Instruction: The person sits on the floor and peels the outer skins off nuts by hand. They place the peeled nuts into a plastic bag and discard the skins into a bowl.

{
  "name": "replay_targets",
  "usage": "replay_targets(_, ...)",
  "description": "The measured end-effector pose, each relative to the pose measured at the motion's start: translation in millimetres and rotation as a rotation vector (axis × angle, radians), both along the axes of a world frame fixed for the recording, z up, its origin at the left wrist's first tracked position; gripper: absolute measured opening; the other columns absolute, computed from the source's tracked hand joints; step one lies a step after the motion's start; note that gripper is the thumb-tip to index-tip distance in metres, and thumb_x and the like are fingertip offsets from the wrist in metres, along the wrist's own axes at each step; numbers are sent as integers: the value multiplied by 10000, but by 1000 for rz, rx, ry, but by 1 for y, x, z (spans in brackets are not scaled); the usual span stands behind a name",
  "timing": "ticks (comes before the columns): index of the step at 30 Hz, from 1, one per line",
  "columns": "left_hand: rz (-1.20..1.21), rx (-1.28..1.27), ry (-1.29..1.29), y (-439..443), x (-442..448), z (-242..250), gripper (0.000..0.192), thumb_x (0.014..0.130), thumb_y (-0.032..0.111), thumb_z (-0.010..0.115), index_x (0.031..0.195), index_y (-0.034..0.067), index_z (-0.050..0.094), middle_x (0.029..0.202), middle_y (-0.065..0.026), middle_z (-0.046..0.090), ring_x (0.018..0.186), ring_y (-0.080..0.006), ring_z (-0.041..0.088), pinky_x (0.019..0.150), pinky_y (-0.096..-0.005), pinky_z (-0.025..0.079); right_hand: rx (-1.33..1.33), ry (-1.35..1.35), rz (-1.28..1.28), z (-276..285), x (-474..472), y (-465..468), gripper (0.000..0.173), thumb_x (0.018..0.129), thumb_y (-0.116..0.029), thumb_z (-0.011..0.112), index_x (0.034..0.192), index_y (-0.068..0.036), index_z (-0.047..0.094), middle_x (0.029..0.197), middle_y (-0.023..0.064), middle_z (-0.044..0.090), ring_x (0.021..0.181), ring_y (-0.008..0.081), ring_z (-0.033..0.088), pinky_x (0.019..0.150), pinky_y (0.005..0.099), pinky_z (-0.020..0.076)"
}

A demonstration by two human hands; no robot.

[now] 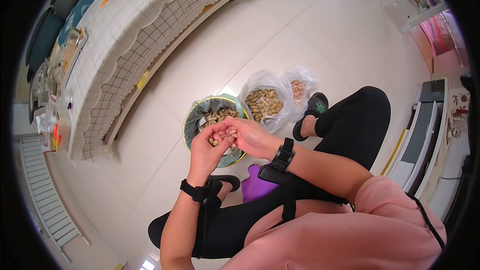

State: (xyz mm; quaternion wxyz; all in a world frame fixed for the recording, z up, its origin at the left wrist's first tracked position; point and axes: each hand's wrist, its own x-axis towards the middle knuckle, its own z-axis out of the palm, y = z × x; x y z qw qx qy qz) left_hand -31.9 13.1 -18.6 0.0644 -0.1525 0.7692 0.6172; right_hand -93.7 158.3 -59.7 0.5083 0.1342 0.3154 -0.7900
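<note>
Both hands meet above a lined waste bin (186, 129) that holds peanut shells (221, 114). In my left hand (210, 144) lie unshelled peanuts (213, 142), its fingers curled around them. My right hand (251, 137) touches the left one, and pale peanuts (233, 133) show between the fingers; which hand grips these is hard to tell. Just beyond the bin stands an open clear plastic bag of unshelled peanuts (264, 105). Beside that bag is a smaller clear bag with shelled pink peanut kernels (297, 89).
A long table with a lace-edged cloth (123, 33) runs along the left, bearing a tray and glassware. A purple object (258, 187) lies between my feet, which wear dark clogs (318, 107). A cabinet (431, 135) stands at the right, and a white rack (48, 191) at the lower left.
</note>
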Motion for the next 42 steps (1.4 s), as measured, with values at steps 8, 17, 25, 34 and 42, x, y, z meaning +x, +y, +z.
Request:
replay_targets(8,399,1042,-339,-27,6,18,249,993,129,520,1185,-15,584,989,-107,639,896,-203,619,718,-293,513,588,63,-775,-129,-73,120,104,941,-143,577,910,-45,591,811,62,585,742,186,585,711,319,511)
replay_targets(17,449,1269,-220,-26,25,27,487,942,38,390,1408,-104,413,1382,-249,519,1317,-353,516,1122,-453,453,597,-115,-613,-214,-127,214,290,985,-270,457,1040,-71,661,938,71,696,786,184,658,565,355,478)
replay_targets(25,368,1306,-130,-18,22,11,521,977,17,379,1486,-89,334,1537,-249,373,1467,-365,353,1231,-473,314,1048,1122,-433,-72,-83,87,241,952,-175,606,1120,-23,687,962,112,679,856,210,666,775,336,528)
replay_targets(34,222,1201,-106,-13,34,14,462,1057,65,404,1507,-25,349,1431,-163,484,1280,-228,528,1094,-396,467,518,1701,169,63,6,13,329,844,-121,730,1171,-95,700,1073,80,603,918,260,639,795,373,538)
replay_targets(42,292,1108,-139,-30,41,-1,409,1067,125,513,1440,-14,420,1409,-144,534,1189,-193,602,1057,-339,531,489,1490,172,40,4,3,148,914,-113,682,1051,-56,670,942,62,593,850,194,613,723,313,509)
